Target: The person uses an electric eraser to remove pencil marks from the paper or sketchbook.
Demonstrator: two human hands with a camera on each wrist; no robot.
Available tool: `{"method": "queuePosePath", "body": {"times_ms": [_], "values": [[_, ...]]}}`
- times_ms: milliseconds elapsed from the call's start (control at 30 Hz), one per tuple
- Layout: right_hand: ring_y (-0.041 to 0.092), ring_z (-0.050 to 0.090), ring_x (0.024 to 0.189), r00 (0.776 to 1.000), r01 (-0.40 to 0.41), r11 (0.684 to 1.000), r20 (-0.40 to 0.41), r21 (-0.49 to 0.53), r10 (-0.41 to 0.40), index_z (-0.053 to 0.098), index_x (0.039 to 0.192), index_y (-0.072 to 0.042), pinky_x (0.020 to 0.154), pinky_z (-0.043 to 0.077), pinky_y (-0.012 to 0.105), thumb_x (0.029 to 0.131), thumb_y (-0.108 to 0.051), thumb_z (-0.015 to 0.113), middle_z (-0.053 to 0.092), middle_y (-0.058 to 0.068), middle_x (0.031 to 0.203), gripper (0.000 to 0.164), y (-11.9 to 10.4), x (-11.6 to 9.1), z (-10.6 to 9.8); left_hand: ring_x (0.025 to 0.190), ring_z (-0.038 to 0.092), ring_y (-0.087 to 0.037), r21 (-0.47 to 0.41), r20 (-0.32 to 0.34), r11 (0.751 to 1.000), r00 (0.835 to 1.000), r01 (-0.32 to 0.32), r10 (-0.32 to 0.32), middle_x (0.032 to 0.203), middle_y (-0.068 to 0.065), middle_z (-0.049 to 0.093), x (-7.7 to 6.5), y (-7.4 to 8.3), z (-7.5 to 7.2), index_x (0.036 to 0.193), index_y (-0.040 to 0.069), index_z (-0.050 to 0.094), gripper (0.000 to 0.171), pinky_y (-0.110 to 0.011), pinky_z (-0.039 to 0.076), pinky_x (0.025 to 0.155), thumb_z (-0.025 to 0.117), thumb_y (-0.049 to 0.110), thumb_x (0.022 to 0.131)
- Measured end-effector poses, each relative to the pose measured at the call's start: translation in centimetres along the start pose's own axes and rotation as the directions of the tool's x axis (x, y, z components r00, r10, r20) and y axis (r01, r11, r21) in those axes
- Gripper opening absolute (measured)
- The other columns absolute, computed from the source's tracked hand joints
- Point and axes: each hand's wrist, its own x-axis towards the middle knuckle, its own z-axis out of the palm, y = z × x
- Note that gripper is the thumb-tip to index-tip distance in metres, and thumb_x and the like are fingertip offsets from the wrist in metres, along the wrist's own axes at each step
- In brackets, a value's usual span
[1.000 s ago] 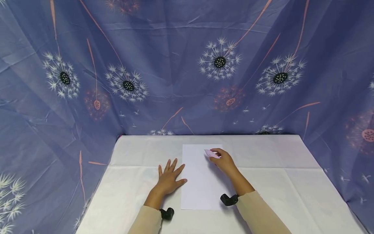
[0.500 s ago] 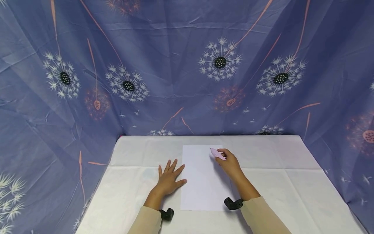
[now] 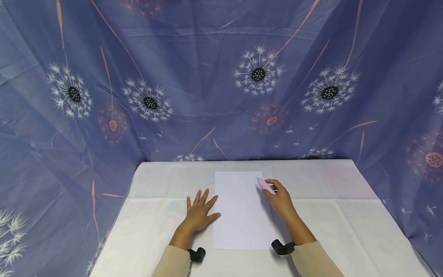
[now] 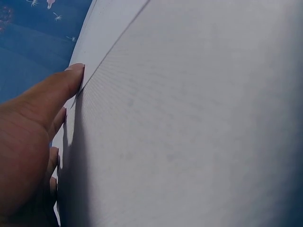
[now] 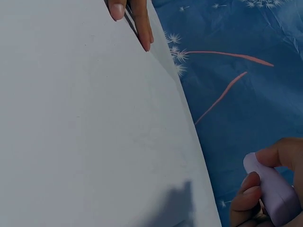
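A blank white sheet of paper (image 3: pixel 238 219) lies on the table. My left hand (image 3: pixel 199 216) rests flat with fingers spread at its left edge; in the left wrist view the thumb (image 4: pixel 66 82) touches the paper's border. Over the sheet's upper right part, my right hand (image 3: pixel 282 200) pinches a small lilac tool (image 3: pixel 265 185) shaped like a correction tape, its narrow dark tip pointing up and left. The right wrist view shows the smooth lilac body (image 5: pixel 272 189) of the tool between thumb and curled fingers. A shadow falls on the paper beneath it.
A creased white cloth (image 3: pixel 332 223) covers the table. Blue fabric (image 3: pixel 204 77) with dandelion prints hangs behind and along both sides. Black wrist cameras (image 3: pixel 282 247) sit at the cuffs of both beige sleeves (image 3: pixel 316 259).
My right hand has moved to the right with the lilac tool, toward the sheet's right edge. The left hand stays in place, and the head view has shifted slightly.
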Motion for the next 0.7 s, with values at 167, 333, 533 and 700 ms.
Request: {"method": "queuePosePath", "body": {"times_ms": [167,333,533,700], "values": [[0.015,0.064,0.082,1.0,-0.009,1.0,-0.007,-0.023,0.008,0.057,0.137,-0.009,0.068,0.053,0.021,0.096,-0.017,0.067,0.061,0.017,0.11,0.043,1.1,-0.3,-0.6,0.157,0.01,-0.044,0.003,-0.004,1.0,1.0,0.003,-0.003,0.169,-0.016,0.021,0.0,0.0,0.0,0.153,0.021,0.046,0.069,-0.078,-0.003,0.116,0.064,0.052,0.094],[0.018,0.059,0.089,0.999,-0.015,0.994,-0.038,-0.106,0.011,0.058,0.136,-0.009,0.07,0.047,0.024,0.095,-0.02,0.067,0.064,0.017,0.111,0.043,2.0,-0.7,-1.2,0.157,0.009,-0.044,0.005,0.003,1.0,1.0,0.005,-0.005,0.169,-0.015,0.02,0.0,0.0,0.1,0.154,0.022,0.045,0.069,-0.077,-0.003,0.116,0.063,0.053,0.095],[0.022,0.059,0.092,0.998,-0.015,0.98,-0.069,-0.196,0.001,0.059,0.134,-0.006,0.075,0.044,0.028,0.094,-0.024,0.067,0.068,0.014,0.109,0.044,2.6,-1.2,-1.6,0.157,0.009,-0.044,0.004,0.0,1.0,1.0,0.005,-0.005,0.169,-0.015,0.02,0.0,0.1,0.0,0.154,0.022,0.045,0.068,-0.077,-0.004,0.116,0.063,0.052,0.095],[0.025,0.062,0.088,0.995,0.001,0.964,-0.096,-0.266,-0.028,0.061,0.131,-0.002,0.075,0.046,0.032,0.093,-0.021,0.066,0.07,0.015,0.105,0.043,3.0,-1.7,-1.9,0.157,0.009,-0.044,-0.004,-0.003,1.0,1.0,0.003,-0.003,0.169,-0.016,0.021,-0.1,0.2,-0.1,0.153,0.021,0.046,0.068,-0.077,-0.003,0.116,0.064,0.051,0.095]]}}
